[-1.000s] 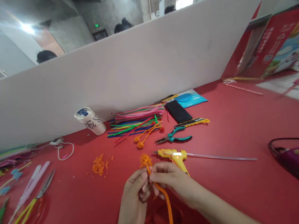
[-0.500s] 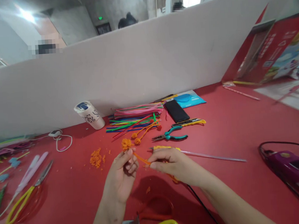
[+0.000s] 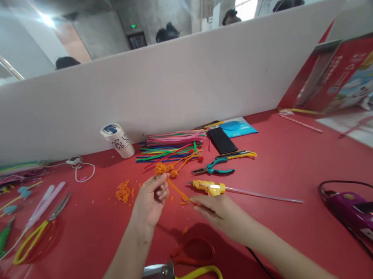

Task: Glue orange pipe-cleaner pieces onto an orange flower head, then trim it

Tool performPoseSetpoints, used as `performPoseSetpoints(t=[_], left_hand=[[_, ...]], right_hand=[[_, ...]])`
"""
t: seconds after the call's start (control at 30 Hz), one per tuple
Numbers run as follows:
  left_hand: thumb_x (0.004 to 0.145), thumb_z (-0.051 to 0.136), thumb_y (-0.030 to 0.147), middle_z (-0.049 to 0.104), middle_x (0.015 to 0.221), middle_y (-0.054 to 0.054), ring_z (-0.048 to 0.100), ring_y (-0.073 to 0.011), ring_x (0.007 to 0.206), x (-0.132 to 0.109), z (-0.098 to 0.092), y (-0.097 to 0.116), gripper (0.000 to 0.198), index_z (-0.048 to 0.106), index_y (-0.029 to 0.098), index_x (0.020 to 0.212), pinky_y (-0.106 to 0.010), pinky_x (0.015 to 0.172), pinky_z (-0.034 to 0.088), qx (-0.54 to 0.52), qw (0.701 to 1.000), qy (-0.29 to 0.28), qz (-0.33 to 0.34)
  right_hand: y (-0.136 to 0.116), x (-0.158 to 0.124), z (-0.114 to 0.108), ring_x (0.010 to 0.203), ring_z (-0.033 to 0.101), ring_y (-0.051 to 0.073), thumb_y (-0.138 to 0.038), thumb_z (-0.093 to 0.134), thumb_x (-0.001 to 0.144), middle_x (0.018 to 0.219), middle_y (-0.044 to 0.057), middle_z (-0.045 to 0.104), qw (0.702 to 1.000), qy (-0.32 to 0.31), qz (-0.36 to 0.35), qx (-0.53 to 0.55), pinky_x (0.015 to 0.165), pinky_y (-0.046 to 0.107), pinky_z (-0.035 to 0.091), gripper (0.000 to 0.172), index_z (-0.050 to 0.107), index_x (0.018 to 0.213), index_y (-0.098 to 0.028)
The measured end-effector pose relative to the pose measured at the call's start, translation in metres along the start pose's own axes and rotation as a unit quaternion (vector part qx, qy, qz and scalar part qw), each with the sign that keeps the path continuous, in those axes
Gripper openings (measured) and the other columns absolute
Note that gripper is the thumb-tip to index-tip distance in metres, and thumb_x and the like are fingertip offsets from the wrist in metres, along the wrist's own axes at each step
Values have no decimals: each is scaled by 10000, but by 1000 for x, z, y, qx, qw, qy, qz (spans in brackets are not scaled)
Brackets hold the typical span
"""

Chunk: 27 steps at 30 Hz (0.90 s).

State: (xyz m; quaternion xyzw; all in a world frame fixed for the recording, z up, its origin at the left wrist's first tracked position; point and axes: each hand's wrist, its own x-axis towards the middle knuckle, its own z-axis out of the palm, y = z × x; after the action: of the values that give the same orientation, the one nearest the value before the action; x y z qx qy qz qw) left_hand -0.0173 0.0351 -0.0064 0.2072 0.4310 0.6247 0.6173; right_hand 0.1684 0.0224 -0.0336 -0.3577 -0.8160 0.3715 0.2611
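Observation:
An orange pipe-cleaner flower on a long orange stem is stretched between both hands. My left hand pinches it just below the fluffy head. Farther down the stem, my right hand has its thumb and fingers closed on the stem. Behind the flower lie small orange pipe-cleaner balls on stems. A pile of orange fluff trimmings rests left of my left hand. Beyond my right hand is a yellow glue gun with a clear glue stick in its back.
Teal-handled pliers, a black phone and bundled pipe cleaners lie toward the white partition. Large scissors sit close in front; other scissors lie left. A tumbler stands behind. At right is a purple corded device.
My right hand has moved down and slightly right along the stem, away from the flower head, uncovering more of the glue gun. The view has also shifted slightly.

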Motion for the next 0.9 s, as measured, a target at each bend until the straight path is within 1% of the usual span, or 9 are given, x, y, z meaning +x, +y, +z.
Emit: performPoseSetpoints(t=[0.07,0.13,0.23,0.33,0.43,0.53,0.7,0.77,0.9], left_hand=[[587,747,143,457,445,63,330,-1,379,-4,-2,-2,130,688,57,666,-104,343,265,12,999,9,28],[576,762,151,480,457,60,341,-1,386,-7,-4,-4,137,688,69,657,-105,346,264,24,998,20,57],[565,776,168,520,482,55,364,-3,398,-10,-6,-7,146,685,90,648,-103,365,286,38,995,32,84],[563,778,171,583,543,38,421,-13,429,-11,-9,-8,144,685,110,654,-108,408,345,54,994,32,94],[603,760,187,656,637,1,462,-23,437,-14,-10,-4,118,680,126,664,-119,407,356,84,992,18,94],[655,730,199,668,618,-9,463,-32,401,-22,-7,-1,82,678,139,675,-133,384,329,125,987,-11,97],[661,715,186,621,556,19,437,-44,392,-39,0,-3,77,669,156,608,-157,380,295,178,973,-48,142],[645,717,155,591,559,33,448,-59,453,-44,-1,-4,45,680,169,623,-163,426,328,193,964,-57,173],[622,693,69,537,603,39,456,-94,602,-51,-4,-5,113,659,173,592,-184,570,379,224,943,-86,229]], right_hand=[[4,0,10,494,555,118,-184,390,888,612,-17,598,999,-12,28,20,485,205,417,221,554,1036,-179],[9,-1,19,446,553,104,-144,370,880,543,-51,566,998,-34,49,35,432,175,404,230,509,1062,-166],[14,-4,24,498,583,98,-129,390,857,578,-34,589,996,-56,59,21,449,160,397,138,520,873,-175],[13,-7,21,511,560,101,-158,452,834,585,-21,597,995,-71,55,-32,466,176,352,140,518,714,-185],[8,-5,19,531,543,121,-153,518,772,591,7,606,990,-83,55,-102,485,209,304,125,552,655,-176],[3,2,26,580,568,150,-159,543,735,628,46,629,981,-99,51,-157,514,232,307,111,594,637,-161],[6,17,47,780,599,154,-156,598,721,848,40,659,971,-137,8,-197,668,230,401,86,645,793,-164],[10,20,52,820,595,156,-201,605,773,876,39,645,965,-157,-7,-211,725,260,435,88,636,837,-150],[16,21,57,889,598,175,-316,537,883,1041,55,604,954,-185,-21,-234,769,379,498,240,575,1049,-147]])
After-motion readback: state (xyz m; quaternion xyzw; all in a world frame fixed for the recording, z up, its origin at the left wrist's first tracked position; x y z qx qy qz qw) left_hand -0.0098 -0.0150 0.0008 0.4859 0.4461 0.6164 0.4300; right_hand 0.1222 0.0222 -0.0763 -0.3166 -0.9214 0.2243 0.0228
